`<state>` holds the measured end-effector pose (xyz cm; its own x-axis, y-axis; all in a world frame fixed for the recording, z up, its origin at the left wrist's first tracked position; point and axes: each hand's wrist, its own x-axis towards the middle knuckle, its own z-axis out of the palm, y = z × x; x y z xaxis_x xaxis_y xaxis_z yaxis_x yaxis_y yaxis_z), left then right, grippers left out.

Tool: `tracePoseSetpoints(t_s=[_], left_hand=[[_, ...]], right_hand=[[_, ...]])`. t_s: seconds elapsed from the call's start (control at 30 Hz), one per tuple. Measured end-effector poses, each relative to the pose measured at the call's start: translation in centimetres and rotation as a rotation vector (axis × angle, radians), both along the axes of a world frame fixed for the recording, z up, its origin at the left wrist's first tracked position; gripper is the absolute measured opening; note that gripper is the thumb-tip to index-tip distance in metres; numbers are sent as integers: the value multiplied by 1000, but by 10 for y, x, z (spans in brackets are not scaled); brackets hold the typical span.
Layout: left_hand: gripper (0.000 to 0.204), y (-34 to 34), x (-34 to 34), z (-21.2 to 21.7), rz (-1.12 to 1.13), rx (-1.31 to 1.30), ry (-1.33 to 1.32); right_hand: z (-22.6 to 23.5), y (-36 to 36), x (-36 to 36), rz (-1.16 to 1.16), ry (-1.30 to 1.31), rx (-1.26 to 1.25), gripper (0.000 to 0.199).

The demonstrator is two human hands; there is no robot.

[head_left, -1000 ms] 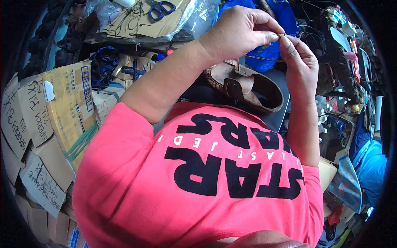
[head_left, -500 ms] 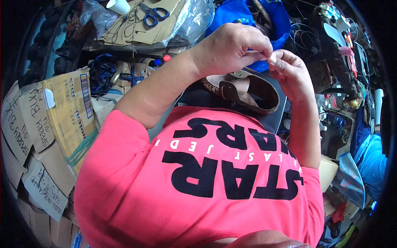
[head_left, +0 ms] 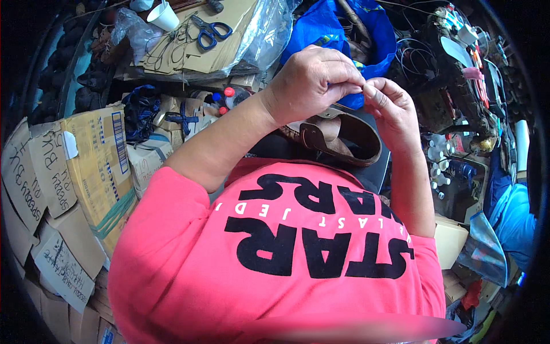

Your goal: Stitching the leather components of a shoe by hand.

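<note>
My left hand [head_left: 312, 80] and my right hand [head_left: 392, 112] are raised in front of me, their fingertips meeting in a pinch. Whatever lies between the fingers is too small to make out. Just below them, a brown leather shoe [head_left: 369, 140] rests on a dark surface against my body, its opening facing up. A row of stitching and a flap with an eyelet show on it. My left hand and forearm cover part of the shoe, and neither hand's fingers grip it.
Beyond my hands stands a blue bag [head_left: 381, 37]. Scissors [head_left: 212, 35] lie on brown card sheets [head_left: 229, 50], beside a white cup [head_left: 164, 17]. Cardboard boxes [head_left: 86, 166] stack up at left. Small bottles [head_left: 438, 163] and a cluttered bench [head_left: 458, 92] stand at right.
The whole view has shifted slightly, so the surroundings sit lower in it. My hands stay pinched together at the fingertips, a little lower and further left in the picture.
</note>
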<state>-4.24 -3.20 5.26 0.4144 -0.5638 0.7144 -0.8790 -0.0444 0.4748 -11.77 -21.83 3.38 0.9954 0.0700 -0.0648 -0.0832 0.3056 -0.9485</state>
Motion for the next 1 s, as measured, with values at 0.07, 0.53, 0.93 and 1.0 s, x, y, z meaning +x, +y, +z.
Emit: tracePoseSetpoints(t_s=[0.07, 0.53, 0.93, 1.0], left_hand=[[10, 1, -1, 1, 18, 32, -46], [17, 51, 47, 43, -405, -843, 1149], [9, 56, 63, -15, -170, -739, 1231], [9, 48, 60, -22, -109, -734, 1272]], right_hand=[[1, 4, -1, -8, -3, -43, 17], [7, -70, -41, -87, -12, -293, 14], [-19, -129, -66, -546, 32, 103, 14], [-21, -130, -63, -578, -21, 182, 16]])
